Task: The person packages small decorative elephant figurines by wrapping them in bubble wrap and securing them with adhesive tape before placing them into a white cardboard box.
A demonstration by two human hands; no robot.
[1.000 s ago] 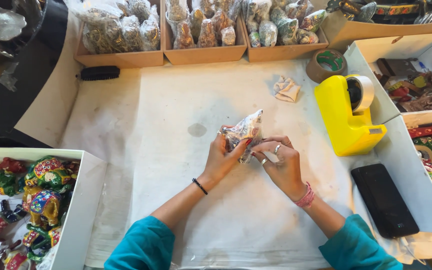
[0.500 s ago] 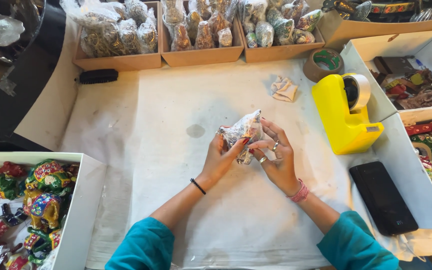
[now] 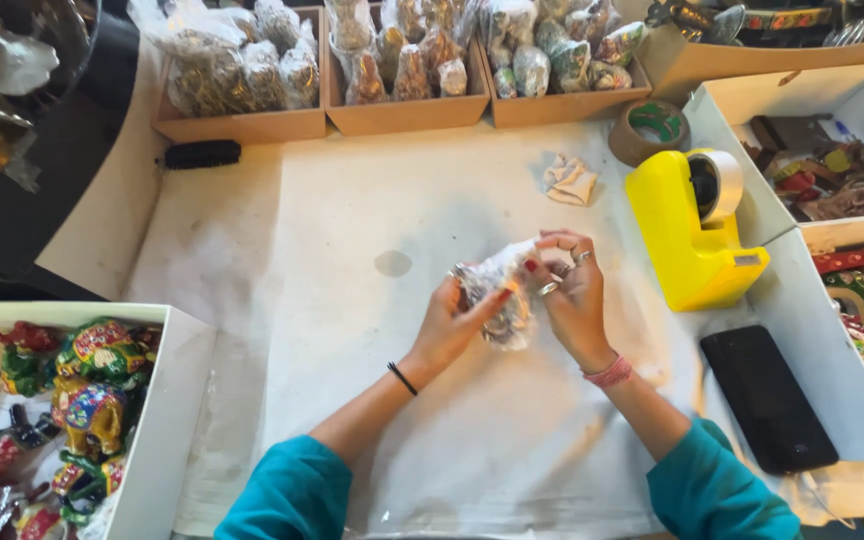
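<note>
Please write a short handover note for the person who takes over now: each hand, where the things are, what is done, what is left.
Left hand and right hand: both grip one plastic-wrapped figurine, held just above the white sheet.
Yellow tape dispenser stands right of the hands.
Done: wrapped pieces fill the cardboard trays at the far edge.
Left: painted elephants lie unwrapped in the white box, near left.

Our right hand [image 3: 574, 295] now curls over the top of the wrapped bundle [image 3: 497, 295]; earlier it sat beside it.
</note>
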